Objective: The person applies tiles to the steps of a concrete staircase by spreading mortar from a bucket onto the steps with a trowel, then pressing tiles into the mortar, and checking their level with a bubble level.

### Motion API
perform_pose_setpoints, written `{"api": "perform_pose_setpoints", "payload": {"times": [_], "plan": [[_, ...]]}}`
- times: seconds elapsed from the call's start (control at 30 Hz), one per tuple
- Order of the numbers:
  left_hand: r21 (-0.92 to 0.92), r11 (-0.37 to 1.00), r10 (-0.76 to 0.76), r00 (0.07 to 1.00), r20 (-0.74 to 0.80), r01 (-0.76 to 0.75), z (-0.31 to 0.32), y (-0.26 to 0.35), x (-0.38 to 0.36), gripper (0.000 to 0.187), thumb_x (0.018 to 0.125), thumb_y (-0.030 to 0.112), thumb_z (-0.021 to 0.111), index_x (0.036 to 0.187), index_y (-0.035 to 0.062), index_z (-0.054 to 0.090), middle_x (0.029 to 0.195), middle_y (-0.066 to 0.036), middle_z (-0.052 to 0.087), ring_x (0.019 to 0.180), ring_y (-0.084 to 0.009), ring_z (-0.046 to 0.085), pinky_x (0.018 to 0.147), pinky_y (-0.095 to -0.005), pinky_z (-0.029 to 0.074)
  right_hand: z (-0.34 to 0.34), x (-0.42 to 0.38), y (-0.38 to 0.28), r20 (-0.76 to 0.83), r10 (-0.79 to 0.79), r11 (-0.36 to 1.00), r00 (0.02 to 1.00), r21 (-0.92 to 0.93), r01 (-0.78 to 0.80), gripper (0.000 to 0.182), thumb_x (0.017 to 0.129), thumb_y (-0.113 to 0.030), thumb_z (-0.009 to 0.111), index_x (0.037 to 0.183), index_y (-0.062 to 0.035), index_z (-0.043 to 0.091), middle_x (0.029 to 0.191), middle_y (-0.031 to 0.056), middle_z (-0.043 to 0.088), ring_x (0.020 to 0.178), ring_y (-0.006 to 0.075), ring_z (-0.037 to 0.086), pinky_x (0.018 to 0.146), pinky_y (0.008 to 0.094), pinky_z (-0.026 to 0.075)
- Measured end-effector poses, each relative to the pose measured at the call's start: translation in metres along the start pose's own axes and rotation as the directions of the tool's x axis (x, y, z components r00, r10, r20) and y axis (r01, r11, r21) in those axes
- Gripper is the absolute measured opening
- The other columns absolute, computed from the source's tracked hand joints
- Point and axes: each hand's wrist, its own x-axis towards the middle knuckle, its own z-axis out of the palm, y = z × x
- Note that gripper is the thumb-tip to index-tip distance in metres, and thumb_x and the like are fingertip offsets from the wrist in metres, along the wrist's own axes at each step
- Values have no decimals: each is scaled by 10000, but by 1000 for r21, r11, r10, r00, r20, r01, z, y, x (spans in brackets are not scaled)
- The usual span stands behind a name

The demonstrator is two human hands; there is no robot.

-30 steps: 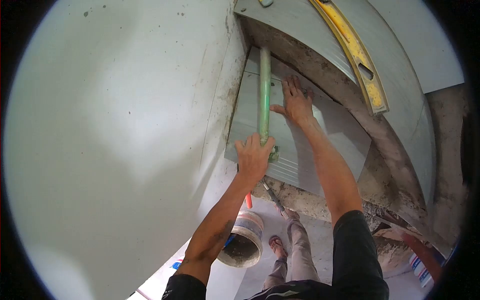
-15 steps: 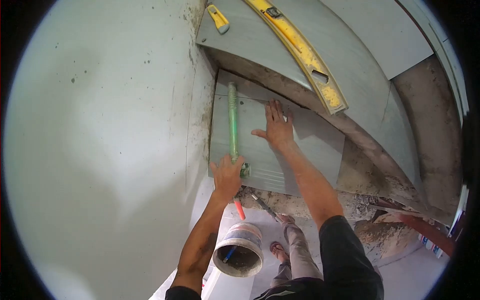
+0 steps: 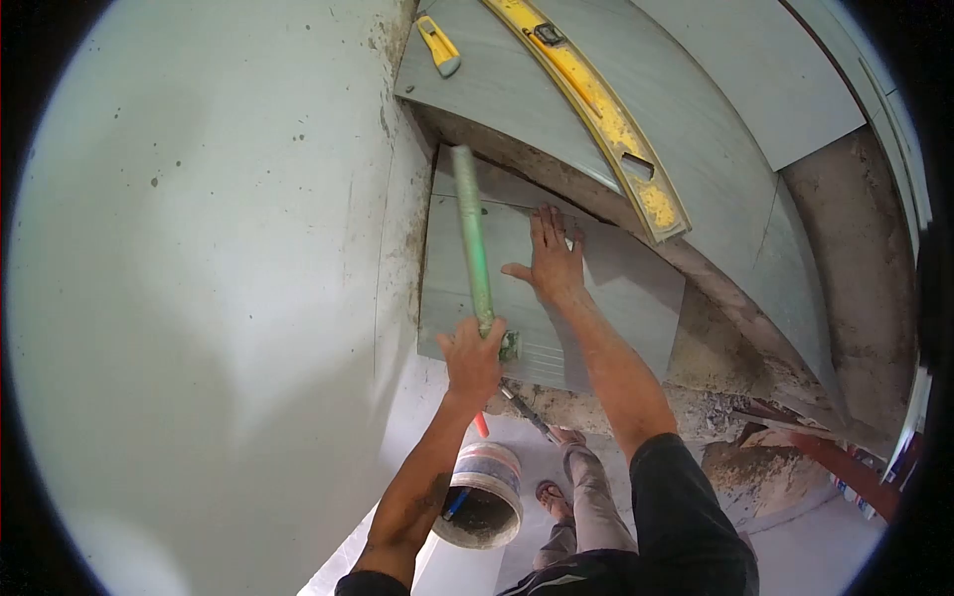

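A tall pale grey plastered wall (image 3: 199,298) filled the left of the view, and against its foot, on a stair step of rough mortar, lay the large grey striped rectangular tile (image 3: 586,298), with a long yellow spirit level (image 3: 606,119) resting on the tiled step above it and a small yellow utility knife (image 3: 438,45) further up beside the wall. The right hand (image 3: 550,260) lay flat and spread on the tile's upper middle, apparently to steady it, well apart from the left hand (image 3: 473,356). The left hand was clenched round the lower end of a long green-handled mallet (image 3: 472,238) slanting over the tile's wall-side edge, seemingly for tapping it down, while below the tile stood a round mortar-caked bucket (image 3: 480,497).
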Motion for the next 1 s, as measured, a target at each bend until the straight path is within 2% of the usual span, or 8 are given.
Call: {"api": "perform_pose_setpoints", "payload": {"times": [0.07,0.23,0.47,0.57,0.63,0.77,0.83,1.0], "plan": [[15,999,38,988,147,-41,1,-1,6,370,711,57,665,1049,186,587,940,-77,509,926,-276,537,736,-447,304,-5,3,0,20,9,1000,1000,-12,-8,1147,743,-809,469,1522,-33,142,1598,126,159,1482,250,136,1130,593,205],[-17,999,34,988,149,-32,5,0,-5,386,720,67,671,1075,185,577,938,-73,503,929,-270,538,740,-451,310,-1,4,2,-9,9,996,1000,84,-8,1150,734,-776,539,1519,-30,152,1596,127,168,1480,250,144,1131,585,196],[-36,998,59,977,205,-52,1,7,-5,404,720,46,669,1087,181,569,957,-68,496,939,-268,530,727,-439,308,-2,5,1,5,10,997,1000,74,-10,1141,736,-758,573,1512,-24,171,1588,146,176,1482,256,134,1120,601,197],[-88,996,30,996,81,-23,-12,19,-8,403,722,34,661,1086,184,574,948,-71,500,939,-269,532,724,-432,306,-6,6,3,37,17,998,999,61,-19,1132,741,-741,587,1509,-19,176,1583,156,182,1481,264,134,1114,611,201],[-76,996,47,993,107,-39,-8,15,-7,408,721,30,660,1088,186,575,949,-72,502,942,-267,534,725,-434,306,3,5,2,-41,33,996,999,88,-30,1184,683,-779,582,1516,-34,192,1585,125,220,1480,229,157,1120,583,188],[-73,996,61,988,141,-51,4,7,-4,402,728,23,649,1086,192,579,950,-74,506,940,-262,542,722,-440,305,0,10,5,-64,12,1000,998,28,-11,1208,672,-776,603,1522,-32,174,1591,124,206,1484,234,145,1125,591,191],[-39,998,52,984,173,-46,9,5,0,411,710,35,668,1076,203,586,947,-73,505,945,-267,547,730,-441,303,-16,8,3,69,109,991,992,76,-114,1218,674,-779,606,1528,-38,155,1594,118,199,1486,231,140,1135,587,185],[-39,999,36,980,197,-29,7,0,1,444,676,26,691,1066,214,591,958,-75,514,948,-265,562,742,-450,306,-24,-7,28,51,148,979,988,137,-153,1176,711,-756,607,1524,-32,162,1602,128,160,1491,249,113,1120,609,208]]}}
